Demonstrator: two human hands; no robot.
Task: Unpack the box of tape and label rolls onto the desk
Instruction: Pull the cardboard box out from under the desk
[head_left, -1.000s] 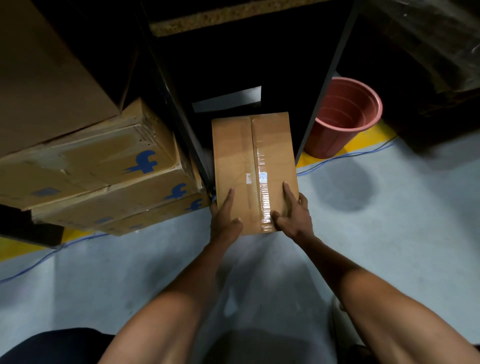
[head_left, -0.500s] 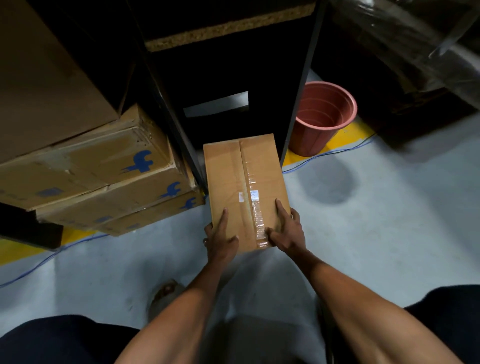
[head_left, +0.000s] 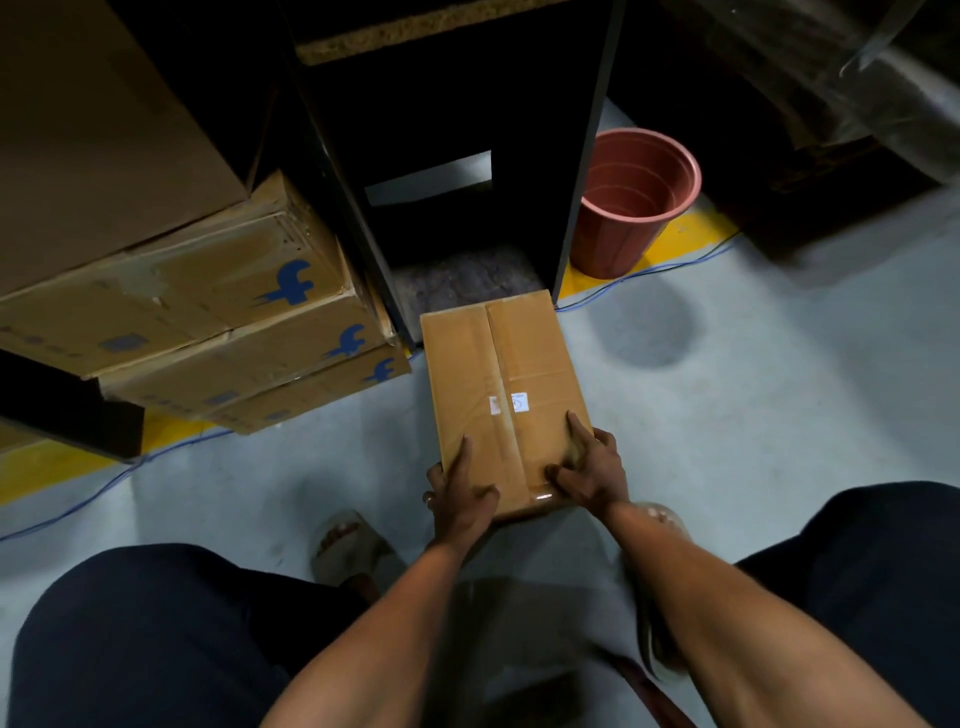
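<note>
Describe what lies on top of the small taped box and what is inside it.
On the small taped box lie clear tape along its seam, a small white label, and both hands, left and right, gripping its near end. The contents are hidden: the flaps are sealed.

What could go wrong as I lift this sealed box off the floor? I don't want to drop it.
Both hands, left hand and right hand, grip only the near end of the box, so the far end may sag or slip. The blue cable along the floor and the pink bucket could catch a foot when you stand.
</note>
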